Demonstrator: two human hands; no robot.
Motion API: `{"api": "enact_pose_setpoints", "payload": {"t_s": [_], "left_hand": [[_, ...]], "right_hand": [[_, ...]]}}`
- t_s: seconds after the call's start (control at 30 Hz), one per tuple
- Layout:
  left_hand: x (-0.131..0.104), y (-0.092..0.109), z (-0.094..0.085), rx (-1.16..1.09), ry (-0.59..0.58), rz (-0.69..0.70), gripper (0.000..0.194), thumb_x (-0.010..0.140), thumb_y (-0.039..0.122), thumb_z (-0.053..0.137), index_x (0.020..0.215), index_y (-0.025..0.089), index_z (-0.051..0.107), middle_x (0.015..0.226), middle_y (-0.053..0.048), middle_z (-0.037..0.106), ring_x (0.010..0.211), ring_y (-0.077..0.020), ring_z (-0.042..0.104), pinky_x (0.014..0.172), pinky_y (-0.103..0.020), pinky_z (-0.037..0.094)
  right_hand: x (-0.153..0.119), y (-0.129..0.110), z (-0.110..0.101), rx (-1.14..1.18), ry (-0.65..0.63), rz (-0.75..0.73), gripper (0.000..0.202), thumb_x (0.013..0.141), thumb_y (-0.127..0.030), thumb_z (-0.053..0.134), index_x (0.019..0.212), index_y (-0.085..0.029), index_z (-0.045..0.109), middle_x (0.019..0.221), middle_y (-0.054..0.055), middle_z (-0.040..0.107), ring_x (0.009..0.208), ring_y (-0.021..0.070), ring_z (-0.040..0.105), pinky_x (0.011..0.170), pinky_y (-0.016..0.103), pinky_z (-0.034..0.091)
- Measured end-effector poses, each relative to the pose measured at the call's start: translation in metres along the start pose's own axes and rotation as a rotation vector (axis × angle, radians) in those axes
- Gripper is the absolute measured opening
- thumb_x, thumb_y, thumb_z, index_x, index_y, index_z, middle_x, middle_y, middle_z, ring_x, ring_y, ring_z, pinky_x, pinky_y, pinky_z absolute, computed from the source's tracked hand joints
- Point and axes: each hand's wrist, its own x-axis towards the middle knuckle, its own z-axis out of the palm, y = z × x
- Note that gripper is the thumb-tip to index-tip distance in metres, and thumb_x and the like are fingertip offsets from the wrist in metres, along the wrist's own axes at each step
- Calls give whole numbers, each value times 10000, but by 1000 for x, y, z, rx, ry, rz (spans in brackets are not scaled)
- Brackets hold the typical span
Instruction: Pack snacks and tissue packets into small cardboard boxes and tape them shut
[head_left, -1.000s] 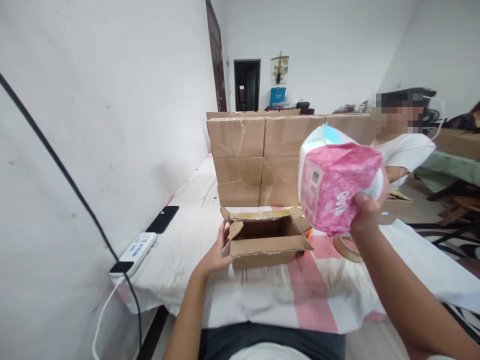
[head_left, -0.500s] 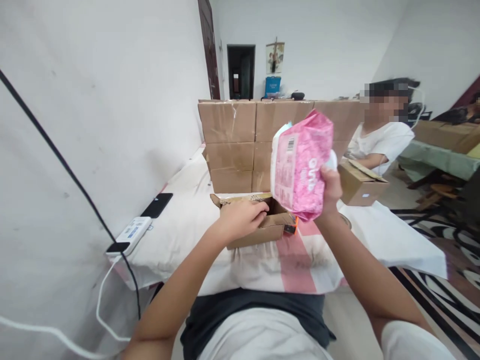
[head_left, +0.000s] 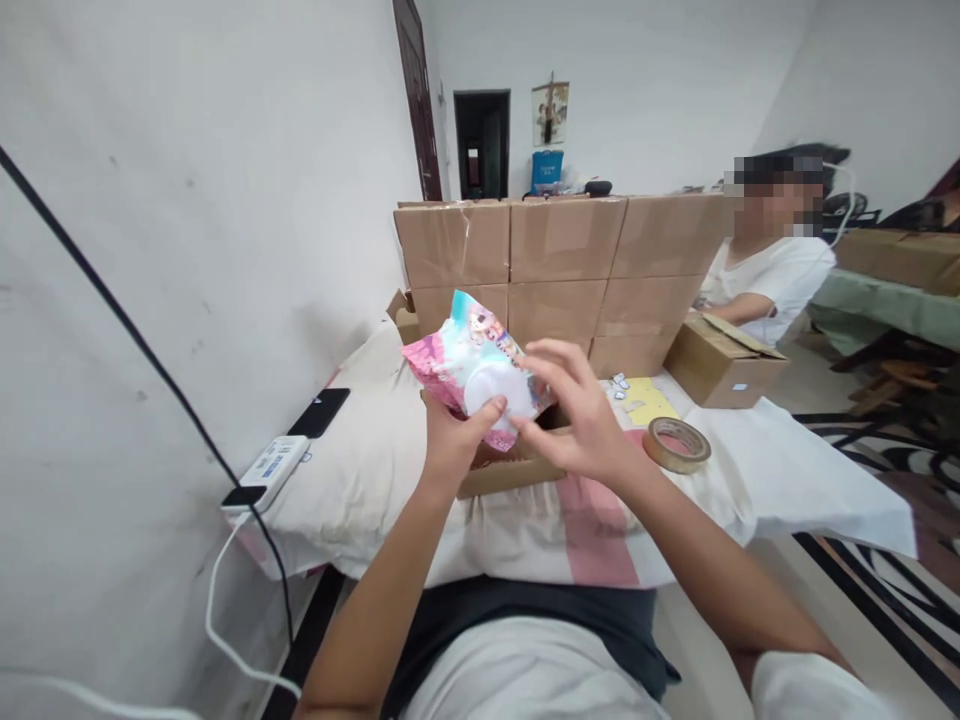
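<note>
A pink and light-blue pack of wet wipes (head_left: 442,370) with a round white lid is tilted above an open cardboard box (head_left: 517,478). My left hand (head_left: 450,440) grips its lower left side, thumb on the lid. My right hand (head_left: 581,415) curves around the pack's right side, thumb at the lid's edge and fingers bent over the far edge. The box stands on the cloth-covered table under both hands, its inside mostly hidden by the pack and my hands.
Stacked cardboard boxes (head_left: 566,240) form a wall behind. A tape roll (head_left: 677,445), a yellow sheet (head_left: 649,400) and another box (head_left: 724,365) lie to the right, near a person in white (head_left: 780,280). At left are a power strip (head_left: 274,465) and a black phone (head_left: 321,411).
The pack has moved left and down from my right hand, turning so its lid side faces me. My left hand has left the box's opening and taken hold of the pack.
</note>
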Motion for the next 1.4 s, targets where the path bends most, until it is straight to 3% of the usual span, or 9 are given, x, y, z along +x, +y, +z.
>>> {"api": "enact_pose_setpoints", "payload": {"t_s": [0.1, 0.3, 0.67, 0.83, 0.9, 0.97, 1.13, 1.27, 1.4], "left_hand": [[-4, 2, -2, -176, -72, -16, 600, 753, 417, 798, 1268, 215, 564, 1180, -93, 697, 1092, -307, 694, 919, -451, 606], [-14, 9, -1, -236, -182, -10, 623, 672, 382, 841, 1206, 173, 597, 1123, -102, 730, 1038, -294, 711, 874, -410, 613], [-12, 6, -1, -248, -231, -92, 570, 710, 348, 822, 1203, 157, 609, 1161, -111, 715, 1087, -311, 687, 891, -398, 599], [-6, 7, 8, -198, -168, -186, 678, 735, 401, 800, 1305, 158, 524, 1189, -126, 694, 1075, -308, 692, 890, -420, 594], [-4, 11, 13, -50, -95, -153, 711, 716, 405, 809, 1308, 157, 505, 1224, -136, 675, 1102, -306, 678, 918, -425, 576], [-3, 16, 18, 184, 14, -100, 792, 649, 398, 845, 1311, 163, 479, 1233, -143, 660, 1112, -322, 665, 921, -448, 564], [-13, 25, 30, 647, 204, -35, 896, 593, 372, 842, 1353, 207, 397, 1225, -146, 637, 1083, -370, 662, 858, -499, 558], [-23, 27, 36, 666, 284, 95, 870, 620, 346, 808, 1358, 244, 360, 1338, -144, 572, 1189, -363, 619, 903, -489, 550], [-29, 28, 41, 629, 333, 32, 981, 546, 490, 858, 1322, 189, 338, 1251, -189, 609, 1120, -413, 644, 825, -540, 567]], "right_hand": [[-1, 4, -6, 27, 76, 116, 661, 814, -370, 727, 1415, -296, 462, 1407, 123, 470, 1303, 325, 493, 1026, 518, 484], [-4, 6, -9, 461, -215, 279, 762, 851, -435, 719, 1496, -262, 352, 1429, 104, 519, 1275, 296, 547, 1018, 449, 502], [-8, 1, -3, 623, -35, 455, 467, 829, -429, 749, 1208, -235, 556, 1060, 24, 645, 939, 209, 634, 779, 318, 538], [-9, 2, -8, 339, 33, 501, 555, 829, -459, 726, 1298, -245, 522, 1224, 70, 594, 1118, 259, 584, 913, 400, 513], [-12, -2, -11, 163, 166, 440, 582, 813, -407, 737, 1319, -248, 500, 1275, 97, 543, 1183, 276, 538, 985, 441, 477], [-16, -8, -10, 105, 180, 366, 582, 800, -360, 742, 1311, -252, 487, 1253, 104, 526, 1167, 270, 534, 996, 450, 470], [-19, -6, 6, 360, 159, 374, 693, 758, -334, 773, 1314, -258, 367, 1289, 107, 476, 1226, 254, 500, 1000, 430, 493], [-19, 11, 5, 656, 76, 361, 715, 747, -304, 787, 1294, -293, 327, 1322, 88, 435, 1262, 241, 477, 926, 375, 536], [-22, 17, -9, 693, -101, 325, 610, 783, -293, 747, 1251, -295, 355, 1200, 63, 465, 1063, 210, 561, 850, 368, 546]]}}
